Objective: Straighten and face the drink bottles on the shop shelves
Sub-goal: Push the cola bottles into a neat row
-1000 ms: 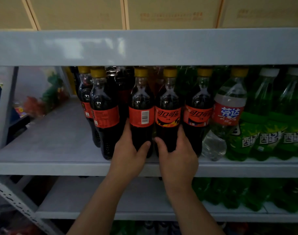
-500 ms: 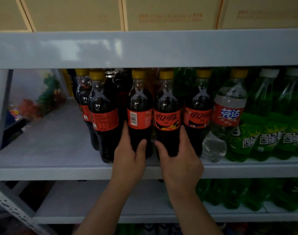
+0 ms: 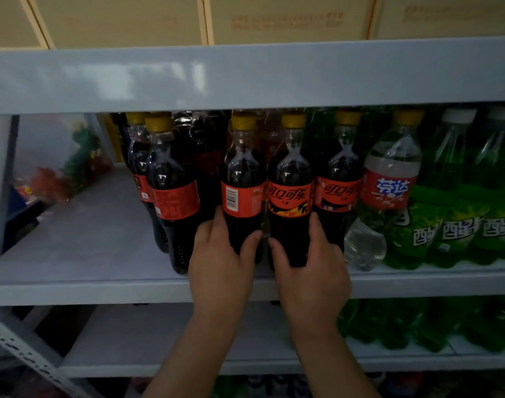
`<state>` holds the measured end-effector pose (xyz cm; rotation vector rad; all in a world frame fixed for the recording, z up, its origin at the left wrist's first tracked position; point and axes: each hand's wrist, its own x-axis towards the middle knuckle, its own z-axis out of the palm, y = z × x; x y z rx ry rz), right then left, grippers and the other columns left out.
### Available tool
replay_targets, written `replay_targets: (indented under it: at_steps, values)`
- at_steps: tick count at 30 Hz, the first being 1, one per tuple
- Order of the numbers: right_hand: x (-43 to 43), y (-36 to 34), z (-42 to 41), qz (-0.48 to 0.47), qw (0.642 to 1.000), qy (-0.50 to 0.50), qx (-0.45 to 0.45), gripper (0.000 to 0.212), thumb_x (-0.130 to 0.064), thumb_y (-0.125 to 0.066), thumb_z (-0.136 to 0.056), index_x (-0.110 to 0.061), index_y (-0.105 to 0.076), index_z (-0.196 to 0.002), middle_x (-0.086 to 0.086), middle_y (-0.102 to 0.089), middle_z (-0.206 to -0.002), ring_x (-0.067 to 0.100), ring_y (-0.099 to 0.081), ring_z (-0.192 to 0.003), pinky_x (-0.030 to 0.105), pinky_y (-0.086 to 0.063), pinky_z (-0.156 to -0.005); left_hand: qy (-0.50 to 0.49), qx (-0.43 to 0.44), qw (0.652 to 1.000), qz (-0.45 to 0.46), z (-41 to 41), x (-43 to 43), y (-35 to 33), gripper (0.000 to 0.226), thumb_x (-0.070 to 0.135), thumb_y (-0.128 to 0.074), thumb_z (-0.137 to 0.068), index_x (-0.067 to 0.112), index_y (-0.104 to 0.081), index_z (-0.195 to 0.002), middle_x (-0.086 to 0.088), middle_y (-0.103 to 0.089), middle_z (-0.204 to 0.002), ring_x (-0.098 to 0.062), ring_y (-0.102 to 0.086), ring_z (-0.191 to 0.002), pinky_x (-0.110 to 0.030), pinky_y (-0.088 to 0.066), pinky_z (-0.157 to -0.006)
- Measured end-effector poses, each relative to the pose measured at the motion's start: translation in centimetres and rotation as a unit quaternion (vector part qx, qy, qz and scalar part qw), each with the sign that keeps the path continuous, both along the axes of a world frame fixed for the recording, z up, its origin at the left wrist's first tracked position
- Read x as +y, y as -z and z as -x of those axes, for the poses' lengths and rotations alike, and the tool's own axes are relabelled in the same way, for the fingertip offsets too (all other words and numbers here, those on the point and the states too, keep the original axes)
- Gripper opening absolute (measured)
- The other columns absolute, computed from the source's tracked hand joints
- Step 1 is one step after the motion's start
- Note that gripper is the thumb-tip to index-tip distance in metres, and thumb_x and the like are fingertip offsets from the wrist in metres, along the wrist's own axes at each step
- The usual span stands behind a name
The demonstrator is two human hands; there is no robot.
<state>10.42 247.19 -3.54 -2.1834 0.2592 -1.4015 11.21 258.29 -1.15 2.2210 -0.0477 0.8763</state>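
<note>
A row of dark cola bottles with yellow caps and red labels stands at the front of the grey shelf point(image 3: 81, 288). My left hand point(image 3: 221, 265) grips the lower body of a cola bottle point(image 3: 242, 179) whose barcode faces out. Beside it, my right hand point(image 3: 310, 272) grips the base of a second cola bottle point(image 3: 290, 179) whose logo faces forward. A third cola bottle point(image 3: 338, 173) stands just right of it, logo forward. Two more cola bottles point(image 3: 170, 179) stand to the left with their labels turned away.
A clear bottle with a red label point(image 3: 389, 179) leans at the right of the colas, then several green bottles point(image 3: 458, 214). The shelf's left part is bare. A thick shelf beam point(image 3: 245, 76) runs overhead, with cardboard boxes point(image 3: 288, 18) above it. More green bottles point(image 3: 417, 323) lie on the lower shelf.
The bottle in my left hand has turned, so its barcode has moved from the label's middle to its left side. The right-hand bottle's logo has stayed facing front.
</note>
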Motion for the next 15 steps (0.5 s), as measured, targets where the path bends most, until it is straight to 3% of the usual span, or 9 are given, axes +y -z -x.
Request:
replay_targets:
  at_steps: [3, 5, 7, 10, 12, 15]
  values:
    - [0.11, 0.29, -0.02, -0.011, 1.000, -0.019, -0.006, 0.069, -0.048, -0.068, -0.076, -0.009, -0.052, -0.131, 0.007, -0.068, -0.110, 0.021, -0.061, -0.094, 0.030, -0.052, -0.071, 0.022, 0.020, 1.000, 0.003, 0.02, 0.00, -0.16, 0.070, 0.036, -0.055, -0.092, 0.018, -0.023, -0.150, -0.012, -0.059, -0.124, -0.028, -0.058, -0.106, -0.032, -0.047, -0.082]
    - [0.15, 0.41, -0.20, -0.029, 0.999, -0.035, -0.012, 0.067, -0.046, -0.069, -0.077, -0.009, -0.052, -0.130, 0.009, -0.066, -0.116, 0.018, -0.057, -0.103, 0.030, -0.052, -0.076, 0.043, 0.027, 0.998, 0.027, 0.11, 0.07, -0.37, 0.070, 0.029, -0.053, -0.093, 0.022, -0.016, -0.152, -0.011, -0.059, -0.128, -0.028, -0.059, -0.108, -0.030, -0.046, -0.083]
    - [0.24, 0.50, -0.31, -0.042, 0.998, -0.052, -0.019, 0.065, -0.045, -0.068, -0.078, -0.011, -0.049, -0.130, 0.009, -0.063, -0.118, 0.018, -0.056, -0.107, 0.028, -0.049, -0.078, 0.070, 0.028, 0.996, 0.050, 0.11, 0.12, -0.70, 0.068, 0.024, -0.054, -0.092, 0.025, -0.020, -0.151, -0.003, -0.055, -0.135, -0.020, -0.054, -0.119, -0.027, -0.043, -0.092]
    - [0.27, 0.54, -0.37, -0.057, 0.996, -0.066, -0.030, 0.064, -0.045, -0.069, -0.078, -0.014, -0.045, -0.130, 0.006, -0.058, -0.120, 0.018, -0.057, -0.107, 0.023, -0.045, -0.079, 0.070, 0.010, 0.996, 0.049, -0.32, 0.20, -0.84, 0.068, 0.031, -0.063, -0.085, 0.024, -0.033, -0.145, 0.002, -0.054, -0.133, -0.012, -0.048, -0.123, -0.035, -0.043, -0.100]
    - [0.24, 0.52, -0.36, -0.051, 0.996, -0.067, -0.043, 0.063, -0.044, -0.069, -0.078, -0.013, -0.047, -0.128, 0.004, -0.051, -0.121, 0.015, -0.055, -0.106, 0.020, -0.043, -0.075, 0.032, 0.009, 0.999, 0.040, -0.37, 0.09, -0.61, 0.076, 0.039, -0.071, -0.078, 0.022, -0.037, -0.143, 0.000, -0.053, -0.131, -0.009, -0.045, -0.121, -0.028, -0.040, -0.097]
    - [0.21, 0.50, -0.45, -0.046, 0.995, -0.071, -0.051, 0.062, -0.045, -0.068, -0.079, -0.013, -0.046, -0.127, 0.004, -0.050, -0.118, 0.015, -0.053, -0.104, 0.019, -0.042, -0.073, -0.026, 0.026, 0.999, 0.005, -0.09, -0.11, -0.50, 0.085, 0.047, -0.075, -0.070, 0.023, -0.037, -0.142, -0.001, -0.053, -0.125, -0.014, -0.047, -0.111, -0.027, -0.038, -0.080]
